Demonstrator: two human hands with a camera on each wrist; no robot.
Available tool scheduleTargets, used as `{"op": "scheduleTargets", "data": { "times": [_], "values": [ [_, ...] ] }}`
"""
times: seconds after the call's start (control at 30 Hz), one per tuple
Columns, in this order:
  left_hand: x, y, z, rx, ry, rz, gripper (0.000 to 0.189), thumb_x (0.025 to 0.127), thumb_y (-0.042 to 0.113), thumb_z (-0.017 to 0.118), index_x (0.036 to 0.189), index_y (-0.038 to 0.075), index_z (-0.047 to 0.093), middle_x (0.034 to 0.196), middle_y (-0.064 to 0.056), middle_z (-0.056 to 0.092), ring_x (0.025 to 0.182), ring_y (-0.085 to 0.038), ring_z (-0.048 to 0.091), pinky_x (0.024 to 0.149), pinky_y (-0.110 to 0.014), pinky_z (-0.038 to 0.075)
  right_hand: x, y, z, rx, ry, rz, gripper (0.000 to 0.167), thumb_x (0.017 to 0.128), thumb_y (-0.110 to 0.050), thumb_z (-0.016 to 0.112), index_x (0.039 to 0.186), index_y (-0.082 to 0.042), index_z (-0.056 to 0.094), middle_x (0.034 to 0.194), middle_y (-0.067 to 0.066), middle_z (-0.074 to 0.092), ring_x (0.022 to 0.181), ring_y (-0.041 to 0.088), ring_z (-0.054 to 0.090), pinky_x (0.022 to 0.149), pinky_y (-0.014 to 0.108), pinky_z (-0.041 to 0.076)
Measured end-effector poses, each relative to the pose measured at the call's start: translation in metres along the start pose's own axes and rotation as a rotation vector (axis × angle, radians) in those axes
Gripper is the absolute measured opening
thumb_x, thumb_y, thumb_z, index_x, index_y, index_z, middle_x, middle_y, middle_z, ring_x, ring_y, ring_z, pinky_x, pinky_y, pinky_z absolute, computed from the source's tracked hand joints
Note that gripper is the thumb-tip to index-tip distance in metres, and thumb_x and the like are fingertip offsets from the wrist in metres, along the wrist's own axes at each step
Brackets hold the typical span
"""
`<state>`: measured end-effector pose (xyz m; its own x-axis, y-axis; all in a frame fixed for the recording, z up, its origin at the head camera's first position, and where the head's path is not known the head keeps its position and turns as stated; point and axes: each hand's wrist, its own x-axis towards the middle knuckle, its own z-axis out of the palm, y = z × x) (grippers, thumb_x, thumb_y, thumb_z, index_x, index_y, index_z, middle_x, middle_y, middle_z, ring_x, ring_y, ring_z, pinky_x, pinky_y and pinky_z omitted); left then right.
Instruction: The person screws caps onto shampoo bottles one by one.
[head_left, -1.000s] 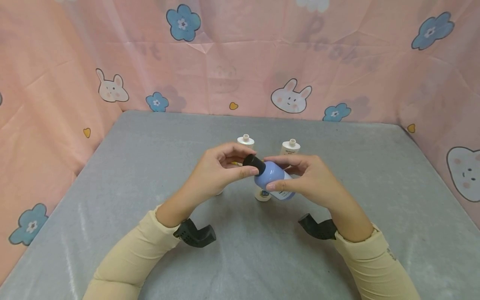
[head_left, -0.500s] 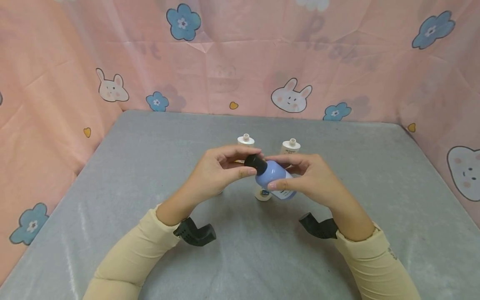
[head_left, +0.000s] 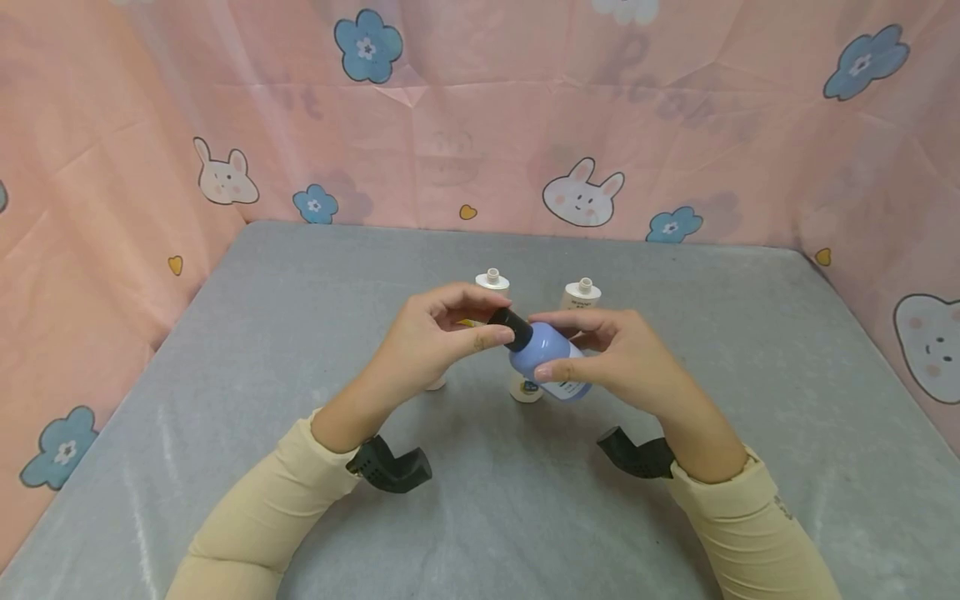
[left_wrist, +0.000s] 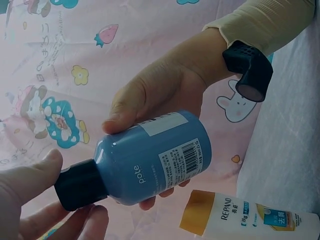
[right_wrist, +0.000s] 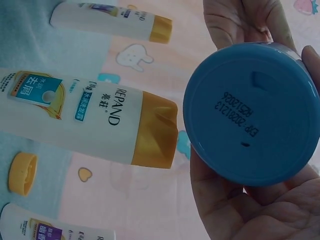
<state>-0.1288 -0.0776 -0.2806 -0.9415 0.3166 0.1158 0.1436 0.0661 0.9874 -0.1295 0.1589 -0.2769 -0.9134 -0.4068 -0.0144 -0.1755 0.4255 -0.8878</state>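
A blue bottle (head_left: 542, 348) with a black cap (head_left: 513, 328) is held tilted above the table, cap toward the left. My left hand (head_left: 435, 333) pinches the cap between thumb and fingers. Round the bottle's body, my right hand (head_left: 622, 354) grips with the thumb on the near side. The left wrist view shows a barcode label on the blue bottle (left_wrist: 155, 157), and the black cap (left_wrist: 82, 185) seated on its neck. Facing the right wrist camera is the bottle's round base (right_wrist: 250, 115), printed with a date code.
Behind the hands, two white bottles (head_left: 492, 282) (head_left: 582, 293) stand with bare necks. A white shampoo bottle (right_wrist: 75, 112) with a gold cap stands close to the blue bottle. A loose gold cap (right_wrist: 22, 173) lies on the grey table (head_left: 480, 525). Pink printed cloth (head_left: 480, 125) hangs around.
My left thumb and fingers have shifted slightly on the black cap. The right hand and the blue bottle stay nearly in place.
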Motion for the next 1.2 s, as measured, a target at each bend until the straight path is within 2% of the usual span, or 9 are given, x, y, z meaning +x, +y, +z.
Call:
{"op": "scheduleTargets", "data": {
  "times": [0.13, 0.33, 0.57, 0.77, 0.93, 1.1, 1.2],
  "values": [
    [0.001, 0.000, 0.000, 0.016, 0.005, -0.006, 0.028, 0.085, 0.008, 0.078, 0.112, 0.005, 0.072, 0.110, -0.010, 0.071, 0.098, -0.019, 0.069, 0.090, -0.031, 0.059, -0.001, 0.000, 0.000, 0.001, 0.005, -0.001, 0.048, 0.081, -0.017, 0.083, 0.126, -0.010, 0.068, 0.116, 0.013, 0.068, 0.098, 0.026, 0.065, 0.075, 0.034, 0.058],
    [0.001, -0.001, 0.000, -0.007, -0.020, 0.020, 0.030, 0.087, 0.003, 0.074, 0.117, -0.001, 0.070, 0.117, -0.014, 0.069, 0.100, -0.017, 0.068, 0.092, -0.030, 0.059, -0.001, 0.000, -0.001, -0.018, 0.013, -0.006, 0.048, 0.080, -0.018, 0.084, 0.126, -0.012, 0.069, 0.117, 0.012, 0.068, 0.099, 0.026, 0.066, 0.076, 0.033, 0.058],
    [-0.001, -0.001, -0.001, 0.012, -0.036, 0.060, 0.031, 0.088, 0.002, 0.073, 0.119, -0.001, 0.070, 0.117, -0.015, 0.070, 0.098, -0.020, 0.069, 0.091, -0.031, 0.059, -0.001, 0.000, -0.001, -0.035, 0.014, -0.024, 0.047, 0.080, -0.018, 0.084, 0.125, -0.011, 0.070, 0.114, 0.012, 0.069, 0.098, 0.025, 0.065, 0.076, 0.032, 0.058],
    [-0.001, -0.004, 0.001, 0.013, -0.041, 0.131, 0.031, 0.087, -0.002, 0.073, 0.118, -0.005, 0.069, 0.116, -0.019, 0.070, 0.099, -0.023, 0.069, 0.088, -0.031, 0.060, -0.002, -0.001, -0.003, -0.046, 0.003, -0.015, 0.047, 0.081, -0.020, 0.083, 0.125, -0.013, 0.070, 0.116, 0.011, 0.070, 0.097, 0.024, 0.065, 0.076, 0.035, 0.057],
    [-0.002, -0.008, 0.002, 0.002, -0.041, 0.196, 0.032, 0.086, -0.004, 0.073, 0.117, -0.007, 0.069, 0.115, -0.021, 0.070, 0.097, -0.019, 0.071, 0.087, -0.033, 0.061, -0.003, 0.000, -0.005, -0.034, -0.032, -0.031, 0.044, 0.084, -0.021, 0.080, 0.126, -0.014, 0.070, 0.118, 0.010, 0.071, 0.096, 0.023, 0.065, 0.075, 0.034, 0.058],
    [-0.003, -0.011, 0.002, -0.029, -0.053, 0.263, 0.033, 0.084, -0.006, 0.073, 0.117, -0.011, 0.068, 0.113, -0.024, 0.068, 0.093, -0.012, 0.070, 0.087, -0.033, 0.061, -0.004, 0.001, -0.007, 0.014, -0.087, -0.070, 0.042, 0.086, -0.017, 0.078, 0.126, -0.009, 0.069, 0.117, 0.013, 0.071, 0.093, 0.020, 0.069, 0.076, 0.032, 0.060],
    [-0.004, -0.011, 0.002, -0.043, -0.070, 0.294, 0.033, 0.083, -0.009, 0.073, 0.115, -0.014, 0.067, 0.111, -0.027, 0.067, 0.091, -0.009, 0.070, 0.086, -0.032, 0.062, -0.005, 0.002, -0.008, 0.059, -0.123, -0.067, 0.043, 0.086, -0.016, 0.078, 0.126, -0.004, 0.068, 0.115, 0.014, 0.072, 0.091, 0.017, 0.072, 0.077, 0.031, 0.060]
  ]
}}
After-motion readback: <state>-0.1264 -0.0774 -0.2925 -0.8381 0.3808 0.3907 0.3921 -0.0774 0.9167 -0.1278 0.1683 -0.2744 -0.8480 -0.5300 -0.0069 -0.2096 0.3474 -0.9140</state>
